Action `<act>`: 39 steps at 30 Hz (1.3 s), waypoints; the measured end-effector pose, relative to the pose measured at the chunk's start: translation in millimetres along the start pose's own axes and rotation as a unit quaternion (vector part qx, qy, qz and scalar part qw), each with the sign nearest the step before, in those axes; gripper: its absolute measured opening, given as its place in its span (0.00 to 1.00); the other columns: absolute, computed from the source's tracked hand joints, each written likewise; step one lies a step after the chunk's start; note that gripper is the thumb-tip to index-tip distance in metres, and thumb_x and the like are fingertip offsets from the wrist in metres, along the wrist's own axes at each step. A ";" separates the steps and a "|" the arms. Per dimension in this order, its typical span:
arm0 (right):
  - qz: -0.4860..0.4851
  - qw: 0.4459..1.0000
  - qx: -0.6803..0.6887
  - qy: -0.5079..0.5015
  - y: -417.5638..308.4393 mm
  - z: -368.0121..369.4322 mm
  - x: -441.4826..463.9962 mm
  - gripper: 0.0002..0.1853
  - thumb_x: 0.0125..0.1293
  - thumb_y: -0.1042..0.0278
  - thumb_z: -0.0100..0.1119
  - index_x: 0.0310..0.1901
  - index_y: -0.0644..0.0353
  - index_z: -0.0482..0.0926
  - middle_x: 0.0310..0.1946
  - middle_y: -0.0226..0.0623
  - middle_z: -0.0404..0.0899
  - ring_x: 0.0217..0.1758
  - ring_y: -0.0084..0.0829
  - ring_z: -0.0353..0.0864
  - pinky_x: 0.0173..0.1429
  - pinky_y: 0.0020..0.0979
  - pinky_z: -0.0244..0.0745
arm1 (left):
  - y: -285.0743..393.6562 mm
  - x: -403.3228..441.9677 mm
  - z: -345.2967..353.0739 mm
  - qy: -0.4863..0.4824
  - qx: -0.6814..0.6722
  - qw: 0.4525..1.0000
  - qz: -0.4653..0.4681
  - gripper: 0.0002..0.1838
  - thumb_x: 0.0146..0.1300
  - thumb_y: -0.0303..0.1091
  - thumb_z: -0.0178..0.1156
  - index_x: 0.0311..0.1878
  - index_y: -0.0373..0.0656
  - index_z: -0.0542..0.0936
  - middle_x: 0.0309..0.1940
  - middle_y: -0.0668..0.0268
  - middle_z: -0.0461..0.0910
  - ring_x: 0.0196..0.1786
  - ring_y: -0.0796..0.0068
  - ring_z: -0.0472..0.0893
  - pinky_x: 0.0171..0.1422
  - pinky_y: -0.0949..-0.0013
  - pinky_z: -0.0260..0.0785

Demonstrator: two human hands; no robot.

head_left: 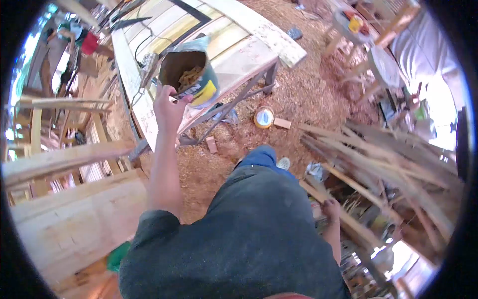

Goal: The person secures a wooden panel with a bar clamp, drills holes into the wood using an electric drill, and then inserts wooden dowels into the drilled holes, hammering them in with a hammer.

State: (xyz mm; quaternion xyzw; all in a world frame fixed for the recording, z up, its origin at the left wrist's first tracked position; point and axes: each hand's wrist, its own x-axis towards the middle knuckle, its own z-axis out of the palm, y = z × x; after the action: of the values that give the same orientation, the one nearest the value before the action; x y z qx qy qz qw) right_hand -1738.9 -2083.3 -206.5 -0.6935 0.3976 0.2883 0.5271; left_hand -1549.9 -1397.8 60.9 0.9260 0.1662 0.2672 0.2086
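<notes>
- One other person (82, 40) is at the far upper left, in red on the lower body, well apart from the bench.
- Several timber beams (64, 159) cross the left side, and below them lies a wide pale board (79, 219), with a green object (117, 256) at its lower edge.
- The left hand (167, 102) reaches forward with bent fingers closed on the near rim of the bucket, thumb and fingers pinching the edge.
- The bucket (206, 89), dark green with a yellow patch and part of a label, is at the near edge of the bench, its mouth towards the wearer; whether its base rests on the wood cannot be told. Inside lie small wood pieces (191, 75).
- The plank-topped bench (244, 67) stretches away behind the bucket, a black angled strip (204, 19) lying across it.
- On the shavings-strewn floor, a wood block (211, 144) lies near the bench; farther right, a round yellow-rimmed container (264, 117) sits just beside a second block (282, 123).
- The right hand (330, 208) hangs low at the wearer's side, fingers curled, near the planks; whether it grips anything cannot be told.
- Long loose planks (388, 154) are heaped at the right, and two stools stand beyond them, the nearer one (384, 67) round-topped.
</notes>
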 end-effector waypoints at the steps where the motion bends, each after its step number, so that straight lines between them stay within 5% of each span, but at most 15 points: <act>1: -0.038 0.999 0.003 0.020 -34.9 -23.3 10.0 0.06 0.69 0.69 0.59 0.36 0.59 0.83 0.27 0.30 0.80 0.26 0.25 0.78 0.27 0.30 0.72 | 6.6 0.6 -0.8 -0.025 0.082 0.994 -0.069 0.24 0.43 0.38 0.85 0.36 0.39 0.80 0.40 0.53 0.84 0.44 0.53 0.83 0.47 0.57 0.75; 4: -0.126 0.990 -0.003 0.058 -123.4 -89.4 62.6 0.04 0.71 0.68 0.59 0.38 0.55 0.81 0.26 0.29 0.79 0.24 0.23 0.77 0.25 0.26 0.71 | 3.8 -6.4 18.1 0.023 -0.005 0.995 -0.099 0.25 0.41 0.39 0.86 0.37 0.40 0.82 0.38 0.54 0.85 0.42 0.53 0.83 0.47 0.57 0.74; 6: -0.334 0.923 -0.179 0.072 -154.7 -126.1 99.8 0.04 0.72 0.69 0.59 0.39 0.57 0.81 0.27 0.31 0.80 0.24 0.23 0.79 0.25 0.24 0.71 | -4.5 -9.0 32.6 0.054 0.026 0.991 -0.117 0.26 0.40 0.40 0.87 0.38 0.40 0.82 0.33 0.56 0.85 0.38 0.56 0.83 0.46 0.58 0.74; 8: -0.173 0.983 -0.001 0.065 -208.0 -111.9 109.4 0.04 0.72 0.70 0.59 0.39 0.58 0.80 0.27 0.32 0.80 0.24 0.24 0.80 0.25 0.24 0.71 | 11.3 -6.0 30.7 0.050 0.035 0.987 -0.148 0.26 0.40 0.41 0.87 0.36 0.39 0.82 0.29 0.58 0.84 0.33 0.59 0.82 0.44 0.58 0.74; 10: -0.146 0.988 0.040 0.028 -234.9 -89.9 112.2 0.03 0.72 0.71 0.59 0.40 0.59 0.80 0.27 0.32 0.79 0.23 0.24 0.79 0.25 0.25 0.72 | 17.5 -3.4 29.7 0.032 0.046 0.982 -0.180 0.24 0.42 0.40 0.86 0.34 0.38 0.82 0.26 0.58 0.82 0.29 0.63 0.78 0.40 0.60 0.72; 14: -0.068 0.987 -0.127 -0.063 -223.2 -41.3 161.8 0.06 0.70 0.68 0.61 0.40 0.59 0.84 0.30 0.33 0.84 0.31 0.25 0.83 0.35 0.30 0.77 | 36.3 5.9 37.7 0.023 0.054 0.972 -0.227 0.21 0.46 0.36 0.84 0.29 0.38 0.79 0.22 0.70 0.76 0.28 0.79 0.71 0.34 0.67 0.65; 17: -0.129 0.921 -0.333 -0.153 -211.1 -28.2 178.4 0.07 0.70 0.66 0.61 0.41 0.57 0.86 0.31 0.31 0.85 0.31 0.26 0.83 0.36 0.32 0.78 | 43.3 12.4 46.5 0.023 0.071 0.969 -0.237 0.22 0.46 0.36 0.85 0.28 0.38 0.77 0.21 0.72 0.73 0.28 0.80 0.67 0.33 0.68 0.62; 20: -0.188 0.890 -0.373 -0.182 -258.7 -34.1 184.0 0.07 0.71 0.65 0.61 0.40 0.58 0.85 0.31 0.33 0.84 0.29 0.27 0.83 0.30 0.34 0.77 | 40.4 24.4 52.8 0.024 0.130 0.962 -0.240 0.24 0.46 0.36 0.86 0.26 0.38 0.75 0.21 0.73 0.71 0.28 0.80 0.65 0.33 0.69 0.60; 23: 0.045 0.978 -0.145 -0.141 -325.8 -56.2 216.5 0.08 0.71 0.67 0.60 0.36 0.60 0.83 0.29 0.33 0.83 0.26 0.28 0.82 0.27 0.34 0.77 | 46.3 25.6 53.0 0.006 0.112 0.959 -0.260 0.25 0.46 0.36 0.86 0.25 0.38 0.74 0.21 0.73 0.70 0.28 0.79 0.65 0.33 0.69 0.60; 25: -0.081 0.933 -0.313 -0.158 -373.6 -76.6 261.6 0.05 0.71 0.70 0.57 0.37 0.58 0.81 0.22 0.31 0.76 0.26 0.25 0.79 0.27 0.31 0.73 | 58.1 29.7 52.8 0.005 0.108 0.959 -0.263 0.25 0.46 0.34 0.86 0.25 0.38 0.73 0.21 0.73 0.70 0.28 0.79 0.65 0.33 0.69 0.60; 26: -0.249 0.887 -0.353 -0.163 -382.9 -98.8 299.1 0.04 0.71 0.71 0.57 0.38 0.58 0.81 0.23 0.31 0.76 0.26 0.24 0.78 0.26 0.30 0.72 | 62.0 32.4 54.0 0.008 0.104 0.959 -0.265 0.25 0.46 0.34 0.86 0.25 0.38 0.73 0.21 0.74 0.70 0.28 0.79 0.65 0.33 0.69 0.60; 28: -0.309 0.890 -0.295 -0.161 -418.3 -98.7 327.1 0.04 0.71 0.71 0.57 0.39 0.58 0.81 0.24 0.30 0.77 0.25 0.24 0.78 0.26 0.28 0.71 | 57.7 31.1 55.6 0.016 0.114 0.953 -0.281 0.25 0.46 0.33 0.86 0.25 0.38 0.73 0.21 0.74 0.70 0.28 0.80 0.65 0.32 0.69 0.59; 30: -0.087 0.980 -0.110 -0.142 -505.0 -65.5 295.2 0.06 0.71 0.67 0.58 0.39 0.57 0.82 0.25 0.31 0.79 0.25 0.25 0.79 0.26 0.28 0.72 | 57.4 24.0 59.5 0.035 0.101 0.949 -0.297 0.24 0.46 0.32 0.86 0.25 0.38 0.73 0.21 0.75 0.69 0.28 0.81 0.64 0.32 0.70 0.59; 33: -0.136 0.939 -0.295 -0.112 -581.6 -11.9 273.0 0.07 0.69 0.66 0.58 0.38 0.59 0.82 0.25 0.30 0.79 0.25 0.23 0.79 0.27 0.27 0.72 | 67.9 17.0 71.2 0.080 0.062 0.940 -0.325 0.24 0.47 0.33 0.86 0.25 0.39 0.73 0.20 0.75 0.67 0.28 0.82 0.63 0.31 0.71 0.58; 39: -0.220 0.823 -0.454 -0.262 -633.4 44.4 354.6 0.10 0.69 0.65 0.60 0.43 0.63 0.83 0.28 0.34 0.81 0.31 0.27 0.83 0.36 0.33 0.78 | 133.0 24.6 108.2 0.136 0.112 0.892 -0.416 0.23 0.49 0.36 0.85 0.25 0.39 0.75 0.21 0.77 0.68 0.28 0.84 0.64 0.31 0.71 0.59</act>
State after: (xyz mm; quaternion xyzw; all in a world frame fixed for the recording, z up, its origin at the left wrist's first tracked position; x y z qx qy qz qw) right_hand -1012.7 -2047.4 -191.4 -0.8217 -0.0939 0.4836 0.2865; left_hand -1443.0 -1533.7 51.2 0.7437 0.5920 0.2590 0.1711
